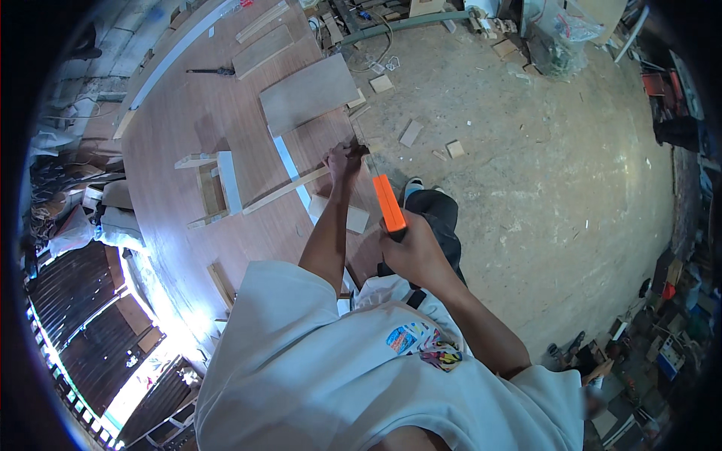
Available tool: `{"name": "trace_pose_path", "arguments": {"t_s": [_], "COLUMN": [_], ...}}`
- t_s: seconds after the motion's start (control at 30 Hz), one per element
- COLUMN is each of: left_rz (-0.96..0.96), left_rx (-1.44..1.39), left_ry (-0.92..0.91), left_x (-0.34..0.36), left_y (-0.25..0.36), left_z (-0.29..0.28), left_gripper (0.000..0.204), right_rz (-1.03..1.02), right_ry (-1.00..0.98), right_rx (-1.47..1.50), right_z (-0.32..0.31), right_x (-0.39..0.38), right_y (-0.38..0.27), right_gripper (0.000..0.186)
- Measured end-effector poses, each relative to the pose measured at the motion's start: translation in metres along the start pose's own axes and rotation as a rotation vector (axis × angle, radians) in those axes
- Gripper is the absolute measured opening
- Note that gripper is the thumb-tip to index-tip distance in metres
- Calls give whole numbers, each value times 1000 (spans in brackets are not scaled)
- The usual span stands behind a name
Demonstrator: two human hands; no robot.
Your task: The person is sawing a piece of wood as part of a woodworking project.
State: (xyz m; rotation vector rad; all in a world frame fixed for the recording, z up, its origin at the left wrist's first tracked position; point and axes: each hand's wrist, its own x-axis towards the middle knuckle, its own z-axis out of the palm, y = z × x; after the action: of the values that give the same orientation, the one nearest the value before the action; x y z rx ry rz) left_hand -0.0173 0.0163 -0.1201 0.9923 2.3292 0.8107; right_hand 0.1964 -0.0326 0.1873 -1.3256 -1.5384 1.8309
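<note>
Evidently, fastening was the step in hand: the left hand [342, 159] pressed its closed fingers on the end of a thin wood strip [286, 190] near the right edge of the brown board [180, 188], its long axis running lower-left to upper-right. Beside it, the right hand [410, 252] wrapped an orange tool [389, 203], pointing up-left toward that strip; next, it likely needed lowering onto the joint.

Left hand [342, 160] outstretched, fingers curled (forearm straight); right hand [410, 252] fisted.
</note>
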Motion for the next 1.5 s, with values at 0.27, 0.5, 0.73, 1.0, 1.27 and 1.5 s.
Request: {"name": "trace_pose_path", "arguments": {"t_s": [0.27, 0.5, 0.73, 1.0, 1.27, 1.5], "left_rz": [226, 230, 243, 348, 245, 576], "left_rx": [65, 67, 62, -43, -100, 214], "left_ry": [-71, -26, -32, 4, -127, -84], "left_x": [-14, -8, -6, -4, -6, -12], "left_y": [27, 18, 16, 11, 22, 17], "left_z": [14, 8, 6, 2, -9, -28], "left_gripper": [20, 21, 19, 22, 24, 34], "right_rz": [177, 160, 310, 377, 609, 923], "right_ry": [98, 233, 351, 429, 485, 487], "right_rx": [-99, 49, 437, 123, -126, -100], "right_z": [12, 9, -59, -175, -213, -234], "right_x": [87, 50, 52, -24, -118, -176], "right_y": [120, 173, 155, 241, 352, 431], "right_gripper": [14, 7, 11, 12, 3, 10]}}
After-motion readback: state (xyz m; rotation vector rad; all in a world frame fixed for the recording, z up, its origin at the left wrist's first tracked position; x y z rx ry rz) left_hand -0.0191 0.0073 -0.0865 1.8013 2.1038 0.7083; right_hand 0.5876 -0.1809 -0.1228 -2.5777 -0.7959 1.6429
